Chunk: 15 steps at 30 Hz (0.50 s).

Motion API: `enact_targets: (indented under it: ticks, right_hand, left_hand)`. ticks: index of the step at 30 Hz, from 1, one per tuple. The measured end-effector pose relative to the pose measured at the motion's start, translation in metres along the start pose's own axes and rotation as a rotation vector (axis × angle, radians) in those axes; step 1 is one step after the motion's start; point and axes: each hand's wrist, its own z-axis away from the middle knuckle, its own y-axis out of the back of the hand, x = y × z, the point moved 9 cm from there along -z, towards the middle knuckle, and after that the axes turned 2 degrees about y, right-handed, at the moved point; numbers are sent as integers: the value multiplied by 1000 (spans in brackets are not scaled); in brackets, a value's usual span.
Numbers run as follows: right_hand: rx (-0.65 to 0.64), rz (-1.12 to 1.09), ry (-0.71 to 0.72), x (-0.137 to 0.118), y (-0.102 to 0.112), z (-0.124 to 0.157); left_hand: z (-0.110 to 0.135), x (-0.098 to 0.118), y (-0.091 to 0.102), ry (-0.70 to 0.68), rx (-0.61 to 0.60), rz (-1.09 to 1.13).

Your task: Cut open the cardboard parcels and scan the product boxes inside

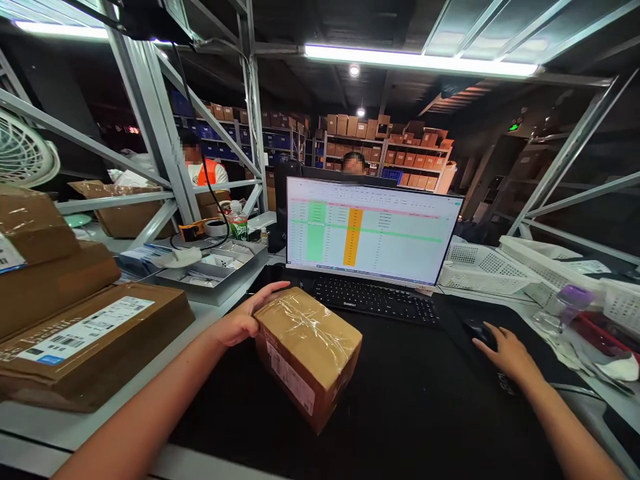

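A taped cardboard box (309,333) with a white label on its side is over the black desk mat (410,413). My left hand (245,319) grips the box at its far left corner, thumb on the near side and fingers partly hidden behind it. Off to the right, my right hand (515,357) rests on a black computer mouse (481,333), fingers curved over it. Beyond the box are a black keyboard (375,301) and a monitor (373,223) showing a spreadsheet with green and orange columns.
Several brown cartons (95,340) are stacked at the left beside a grey tray (215,283) of small items. White plastic baskets (487,267) stand at the right. A green-labelled bottle (239,223) is behind the tray. Metal frame posts rise around the desk; two people are beyond it.
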Motion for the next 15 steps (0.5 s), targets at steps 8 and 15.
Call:
enact_targets:
  ticks: [8, 15]
  right_hand:
    - [27, -148, 40, 21, -52, -24]
    - [20, -200, 144, 33, -75, -31]
  left_hand:
    - [14, 26, -4, 3, 168, -821]
    - [54, 56, -97, -364, 167, -1384]
